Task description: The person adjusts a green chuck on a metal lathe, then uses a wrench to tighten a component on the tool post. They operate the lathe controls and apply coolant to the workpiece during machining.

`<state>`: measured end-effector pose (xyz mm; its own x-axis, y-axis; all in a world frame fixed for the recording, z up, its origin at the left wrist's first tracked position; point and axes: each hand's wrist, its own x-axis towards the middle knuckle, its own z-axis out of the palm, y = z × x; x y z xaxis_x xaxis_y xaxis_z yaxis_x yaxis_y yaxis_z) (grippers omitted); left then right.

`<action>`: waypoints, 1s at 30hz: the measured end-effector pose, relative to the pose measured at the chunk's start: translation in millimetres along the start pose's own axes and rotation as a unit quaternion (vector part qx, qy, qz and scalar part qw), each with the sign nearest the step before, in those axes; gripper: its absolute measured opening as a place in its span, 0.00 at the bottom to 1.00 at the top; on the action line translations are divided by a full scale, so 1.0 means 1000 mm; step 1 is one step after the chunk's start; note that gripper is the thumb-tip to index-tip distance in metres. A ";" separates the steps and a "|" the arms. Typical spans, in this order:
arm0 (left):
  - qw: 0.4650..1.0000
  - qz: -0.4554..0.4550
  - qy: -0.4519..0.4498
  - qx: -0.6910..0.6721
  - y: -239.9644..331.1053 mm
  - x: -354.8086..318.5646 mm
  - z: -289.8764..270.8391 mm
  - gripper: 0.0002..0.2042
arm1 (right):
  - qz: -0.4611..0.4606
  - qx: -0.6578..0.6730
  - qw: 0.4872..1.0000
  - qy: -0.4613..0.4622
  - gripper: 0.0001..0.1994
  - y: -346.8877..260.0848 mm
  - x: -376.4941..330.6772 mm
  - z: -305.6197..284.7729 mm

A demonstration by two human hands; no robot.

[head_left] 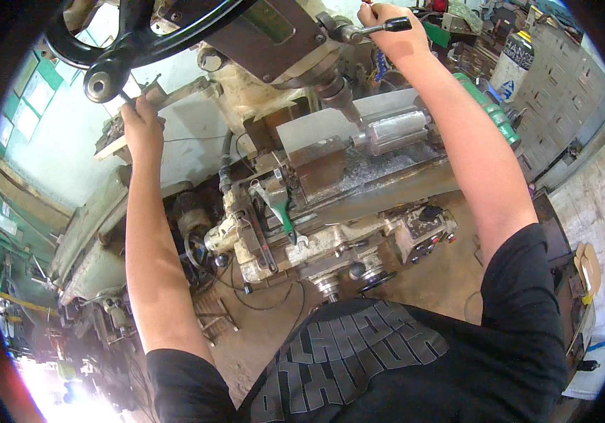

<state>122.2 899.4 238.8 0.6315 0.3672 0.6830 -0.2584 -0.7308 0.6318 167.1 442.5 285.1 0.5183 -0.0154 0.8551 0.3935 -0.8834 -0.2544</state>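
Note:
My left hand (144, 130) is raised at the upper left, its fingers closed round a thin dark rod (127, 98) beside the black handwheel (77, 53). At the top, my right hand (398, 32) is closed, with a bit of red at its fingertips; what it grips is mostly out of frame. Just below it is a lever with a black knob (397, 25). Between my arms, the machine's spindle (338, 95) points its tool down at a shiny ribbed metal workpiece (398, 132). The tool's tip is close to the workpiece; contact cannot be made out.
Metal chips (362, 169) lie round the workpiece, before a grey sheet (309, 130). Wrenches, one with a green handle (279, 204), rest on the machine's near left end. Crank wheels (376, 282) stick out towards me. A gas cylinder (514, 63) and grey cabinet (563, 92) stand at right.

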 end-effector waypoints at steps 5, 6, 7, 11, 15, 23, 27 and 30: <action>1.000 0.002 -0.001 0.002 -0.001 0.000 0.000 0.21 | 0.035 -0.034 0.999 -0.025 0.18 -0.004 0.004 0.001; 1.000 0.003 0.001 0.009 -0.001 0.000 0.000 0.21 | 0.041 -0.036 0.998 -0.028 0.18 -0.006 0.005 0.001; 1.000 0.006 0.005 0.019 -0.001 0.000 0.000 0.21 | 0.047 -0.040 0.998 -0.032 0.18 -0.007 0.006 0.002; 1.000 0.012 0.007 0.017 -0.003 0.000 0.001 0.21 | 0.057 -0.038 0.997 -0.044 0.18 -0.008 0.007 0.002; 0.999 0.022 0.011 0.029 -0.004 0.001 0.001 0.20 | 0.051 -0.031 0.998 -0.031 0.18 -0.005 0.007 0.003; 1.000 0.012 0.003 0.003 -0.003 0.001 0.001 0.20 | 0.017 -0.025 1.000 0.000 0.17 -0.006 0.003 0.001; 1.000 0.010 0.000 0.018 -0.002 0.001 0.000 0.20 | -0.054 -0.011 0.997 0.049 0.14 0.018 -0.011 0.000; 1.000 -0.007 -0.005 0.011 -0.003 0.000 -0.001 0.20 | 0.140 0.002 0.989 0.041 0.16 0.050 -0.021 0.016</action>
<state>122.1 901.8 237.2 0.6420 0.3714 0.6708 -0.2343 -0.7379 0.6329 187.8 405.8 247.1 0.5447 -0.2966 0.7844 0.2466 -0.8373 -0.4879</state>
